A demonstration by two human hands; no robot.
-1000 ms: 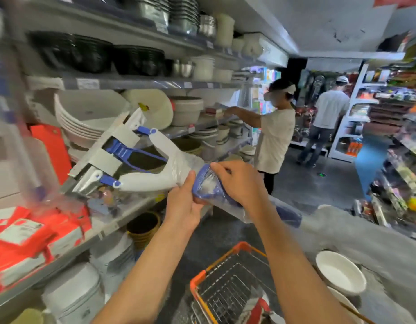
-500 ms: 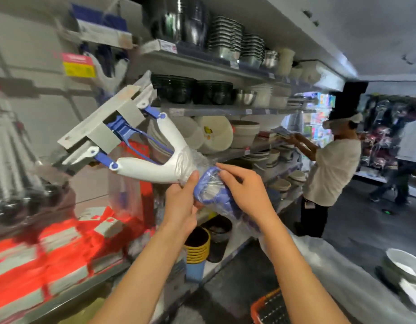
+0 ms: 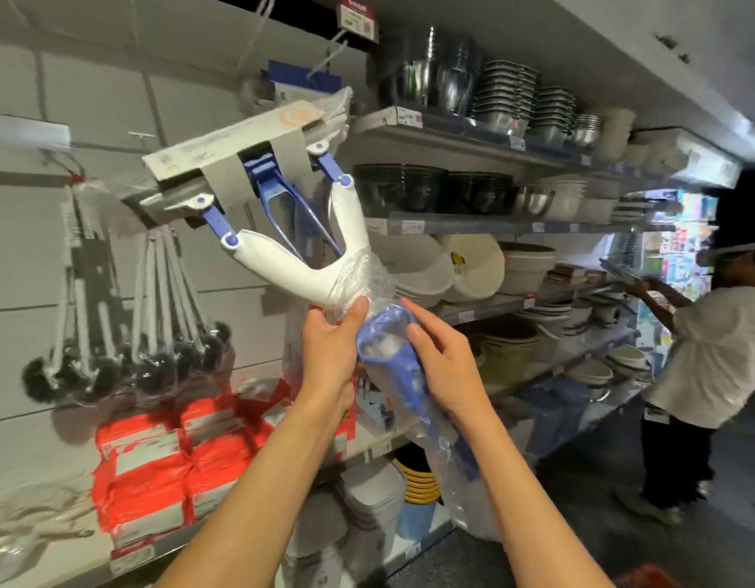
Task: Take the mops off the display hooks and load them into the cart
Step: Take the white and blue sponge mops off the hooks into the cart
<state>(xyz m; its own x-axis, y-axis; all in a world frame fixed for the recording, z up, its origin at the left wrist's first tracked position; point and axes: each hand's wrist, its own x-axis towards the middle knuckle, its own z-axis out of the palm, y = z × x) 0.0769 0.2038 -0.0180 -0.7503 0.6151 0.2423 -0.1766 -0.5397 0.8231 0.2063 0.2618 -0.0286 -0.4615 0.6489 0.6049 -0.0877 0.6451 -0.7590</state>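
A sponge mop (image 3: 282, 265) with a white Y-shaped frame, blue hinges and a grey cardboard-wrapped head is raised in front of the display wall, head up and to the left. Clear plastic wraps its blue handle section (image 3: 388, 358). My left hand (image 3: 329, 354) grips the wrapped neck just below the white fork. My right hand (image 3: 443, 367) holds the blue handle from the right side. Another packaged mop (image 3: 308, 87) hangs on a hook behind it. A sliver of the orange cart (image 3: 639, 579) shows at the bottom right edge.
Black round brushes (image 3: 125, 367) hang on the wall panel at left above red packages (image 3: 168, 460). Shelves at right carry steel bowls (image 3: 503, 99), dark bowls and white basins. A person in a white shirt (image 3: 715, 367) stands in the aisle at right. Stacked tubs sit on the lowest shelf.
The mop has swung upward and its head now points higher toward the hanging packages. The view has tilted up, and the cart has almost left the frame. Both hands keep their hold.
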